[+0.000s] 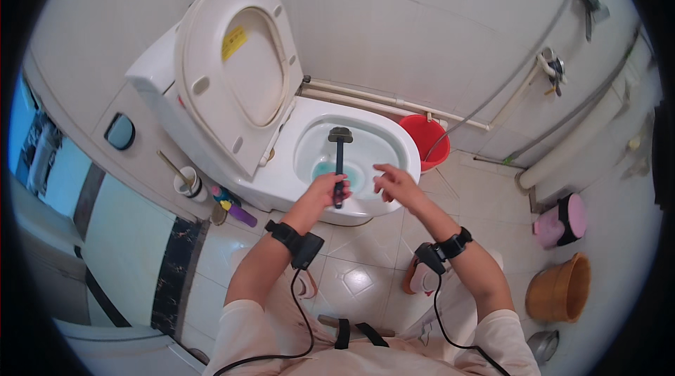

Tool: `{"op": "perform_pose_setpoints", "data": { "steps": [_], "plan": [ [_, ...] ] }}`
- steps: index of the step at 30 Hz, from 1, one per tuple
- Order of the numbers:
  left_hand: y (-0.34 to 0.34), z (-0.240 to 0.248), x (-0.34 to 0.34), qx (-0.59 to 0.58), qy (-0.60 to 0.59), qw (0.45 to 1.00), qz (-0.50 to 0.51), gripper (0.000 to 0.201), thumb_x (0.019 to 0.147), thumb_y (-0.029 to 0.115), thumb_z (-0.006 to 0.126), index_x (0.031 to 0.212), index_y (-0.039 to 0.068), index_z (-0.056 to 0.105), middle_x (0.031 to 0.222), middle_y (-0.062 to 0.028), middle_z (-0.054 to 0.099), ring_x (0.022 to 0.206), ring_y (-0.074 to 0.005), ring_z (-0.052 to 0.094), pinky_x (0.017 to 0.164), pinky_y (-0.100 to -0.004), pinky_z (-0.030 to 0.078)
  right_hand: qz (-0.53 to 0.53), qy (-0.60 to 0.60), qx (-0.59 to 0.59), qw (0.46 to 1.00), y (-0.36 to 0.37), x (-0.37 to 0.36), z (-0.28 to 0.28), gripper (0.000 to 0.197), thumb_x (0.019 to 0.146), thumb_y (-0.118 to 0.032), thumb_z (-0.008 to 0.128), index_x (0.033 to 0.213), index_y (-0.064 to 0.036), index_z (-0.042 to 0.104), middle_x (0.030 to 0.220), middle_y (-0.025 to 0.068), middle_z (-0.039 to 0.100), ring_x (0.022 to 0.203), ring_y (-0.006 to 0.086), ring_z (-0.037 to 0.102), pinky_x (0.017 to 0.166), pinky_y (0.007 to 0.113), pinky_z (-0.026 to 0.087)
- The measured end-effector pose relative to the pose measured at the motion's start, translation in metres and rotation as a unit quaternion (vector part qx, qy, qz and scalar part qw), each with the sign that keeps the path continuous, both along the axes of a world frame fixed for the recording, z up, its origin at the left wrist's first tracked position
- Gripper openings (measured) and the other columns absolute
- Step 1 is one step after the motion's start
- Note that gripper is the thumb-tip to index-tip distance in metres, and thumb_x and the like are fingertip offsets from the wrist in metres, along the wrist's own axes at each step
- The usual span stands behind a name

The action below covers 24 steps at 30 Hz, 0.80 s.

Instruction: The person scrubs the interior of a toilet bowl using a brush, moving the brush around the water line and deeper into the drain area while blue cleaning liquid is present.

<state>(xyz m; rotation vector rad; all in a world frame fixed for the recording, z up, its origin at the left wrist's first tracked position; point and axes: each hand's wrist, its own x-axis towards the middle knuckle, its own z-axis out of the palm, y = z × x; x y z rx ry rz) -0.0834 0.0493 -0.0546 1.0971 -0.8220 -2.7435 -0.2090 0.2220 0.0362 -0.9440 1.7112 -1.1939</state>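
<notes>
My left hand point(329, 190) is closed round the dark handle of a cleaning brush point(340, 150). The brush points away from me over the toilet bowl point(307, 143), its small brownish block-shaped head at the far end. Bluish-green water lies in the bottom of the bowl. Over the bowl's right front rim, my right hand point(395, 185) has its index finger stretched out and the other fingers loosely bent, with nothing seen in it. The white seat and lid point(204, 105) stand raised against the tank.
Behind the toilet's right side stands a red bucket point(426, 138). At its left are a brush holder point(190, 185) and a purple bottle point(242, 215). A pink bin point(560, 222) and a brown bucket point(559, 289) stand at the right. Pipes point(450, 120) run along the wall.
</notes>
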Motion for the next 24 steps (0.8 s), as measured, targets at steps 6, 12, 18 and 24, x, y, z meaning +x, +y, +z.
{"op": "perform_pose_setpoints", "data": {
  "steps": [6, 12, 18, 24],
  "plan": [
    [-0.046, 0.021, 0.004, -0.109, -0.094, 0.985, -0.096, 0.020, 0.093, 0.017, 0.037, 0.101, 0.002, 0.048, 0.064, -0.0015, 0.048, 0.044, -0.0097, 0.037, 0.048, -0.0283, 0.040, -0.103, -0.084, -0.088, 0.987, 0.036, -0.050, 0.006, 0.037, 0.088, -0.015, 0.052, 0.121, 0.0007, 0.049, 0.067, 0.0041, 0.059, 0.045, 0.0068, 0.047, 0.041, 0.020, 0.037],
    [-0.063, 0.028, -0.010, -0.179, -0.189, 0.956, -0.133, 0.028, 0.097, 0.026, 0.032, 0.095, 0.003, 0.047, 0.057, 0.0014, 0.040, 0.039, -0.0089, 0.031, 0.043, -0.0272, 0.034, -0.111, -0.091, -0.125, 0.982, 0.040, -0.069, 0.011, 0.035, 0.088, -0.013, 0.052, 0.119, 0.0029, 0.050, 0.066, 0.0049, 0.058, 0.044, 0.0066, 0.046, 0.040, 0.020, 0.035],
    [0.007, 0.010, -0.054, -0.079, -0.161, 0.946, -0.270, 0.027, 0.097, 0.029, 0.037, 0.085, 0.006, 0.046, 0.053, 0.0022, 0.036, 0.037, -0.0095, 0.026, 0.041, -0.0273, 0.028, -0.154, -0.089, -0.084, 0.981, 0.047, -0.090, -0.006, 0.032, 0.088, -0.011, 0.049, 0.118, 0.0010, 0.051, 0.067, 0.0040, 0.057, 0.047, 0.0063, 0.046, 0.043, 0.019, 0.037],
    [-0.035, 0.013, -0.023, -0.122, -0.183, 0.961, -0.170, 0.026, 0.096, 0.029, 0.040, 0.083, 0.006, 0.046, 0.052, 0.0035, 0.034, 0.037, -0.0077, 0.024, 0.040, -0.0267, 0.027, -0.173, -0.087, -0.075, 0.978, 0.052, -0.088, -0.002, 0.032, 0.088, -0.014, 0.049, 0.117, 0.0006, 0.052, 0.067, 0.0032, 0.058, 0.047, 0.0059, 0.046, 0.044, 0.019, 0.038]
  ]
}}
